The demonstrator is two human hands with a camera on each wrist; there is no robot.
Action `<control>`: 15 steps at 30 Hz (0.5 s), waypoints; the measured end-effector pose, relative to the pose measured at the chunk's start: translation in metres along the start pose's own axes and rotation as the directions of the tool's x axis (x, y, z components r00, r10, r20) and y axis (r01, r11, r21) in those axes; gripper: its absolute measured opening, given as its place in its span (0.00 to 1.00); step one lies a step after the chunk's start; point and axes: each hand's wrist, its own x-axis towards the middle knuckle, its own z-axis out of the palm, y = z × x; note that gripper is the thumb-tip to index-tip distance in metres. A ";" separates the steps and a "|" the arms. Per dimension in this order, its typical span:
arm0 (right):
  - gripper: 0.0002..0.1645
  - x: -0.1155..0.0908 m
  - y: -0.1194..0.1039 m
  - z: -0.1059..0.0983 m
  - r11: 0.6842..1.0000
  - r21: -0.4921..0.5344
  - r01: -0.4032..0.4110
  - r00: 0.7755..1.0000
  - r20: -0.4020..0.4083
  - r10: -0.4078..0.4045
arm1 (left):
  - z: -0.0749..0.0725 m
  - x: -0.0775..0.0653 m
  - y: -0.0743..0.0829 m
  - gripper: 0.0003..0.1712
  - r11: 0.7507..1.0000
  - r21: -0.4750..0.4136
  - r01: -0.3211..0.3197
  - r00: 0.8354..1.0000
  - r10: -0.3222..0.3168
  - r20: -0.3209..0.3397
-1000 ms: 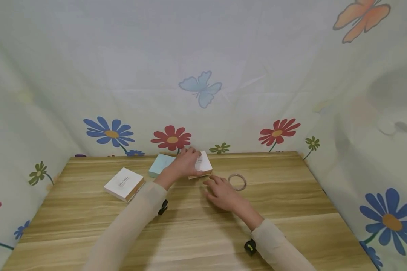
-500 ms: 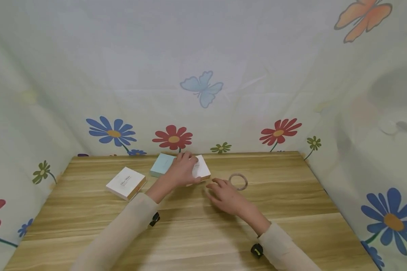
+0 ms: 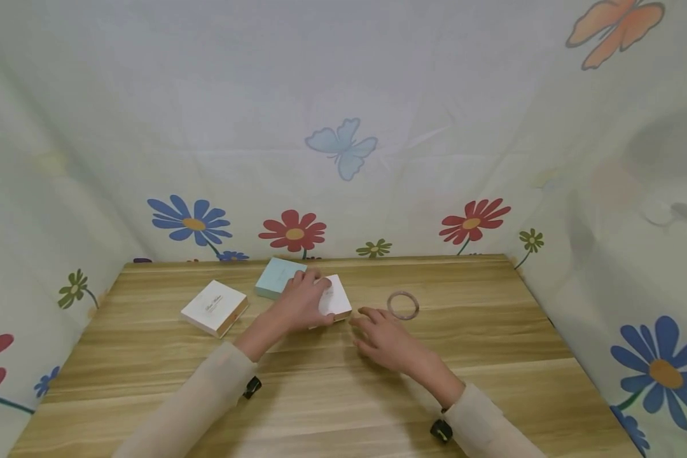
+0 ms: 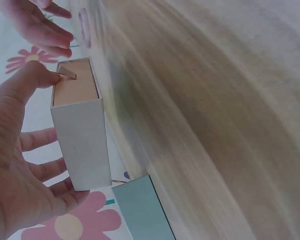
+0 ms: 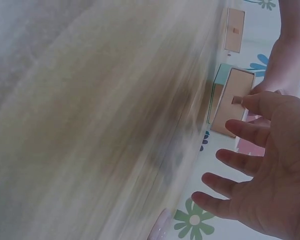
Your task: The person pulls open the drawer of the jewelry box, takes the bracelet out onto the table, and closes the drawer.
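In the head view my left hand (image 3: 302,304) grips a small white box (image 3: 336,295) with lettering on its lid. The left wrist view shows the thumb at the box's tan drawer front, beside a small pull tab (image 4: 67,73), and the other fingers round the far side. Whether the box touches the table cannot be told. My right hand (image 3: 388,340) hovers just right of the box, holding nothing; its fingers (image 5: 242,162) are spread and lightly bent. Behind that hand, to its right, a pinkish bangle (image 3: 416,310) lies flat.
Left of the gripped box, a pale teal box (image 3: 276,278) sits near the back edge. Another white box (image 3: 213,306) stands farther left. The wooden table (image 3: 320,407) meets a flower-printed cloth wall (image 3: 412,210) at the back and sides.
My left hand has brought the white box toward me and slightly left, away from the back edge. The right hand has drawn back a little toward the lower right.
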 end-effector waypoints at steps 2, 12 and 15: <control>0.26 -0.002 -0.001 0.001 1.000 0.009 0.002 1.000 0.003 -0.002 | 0.000 -0.004 0.000 0.41 1.000 0.008 -0.002 1.000 0.002 0.009; 0.23 -0.009 0.002 0.014 1.000 0.027 0.011 1.000 -0.014 -0.010 | 0.006 -0.024 0.004 0.40 0.994 -0.058 0.088 0.995 -0.091 -0.049; 0.22 -0.010 0.001 0.015 0.999 0.036 0.015 1.000 -0.022 -0.015 | 0.009 -0.028 0.007 0.42 0.987 -0.069 0.144 0.988 -0.147 -0.042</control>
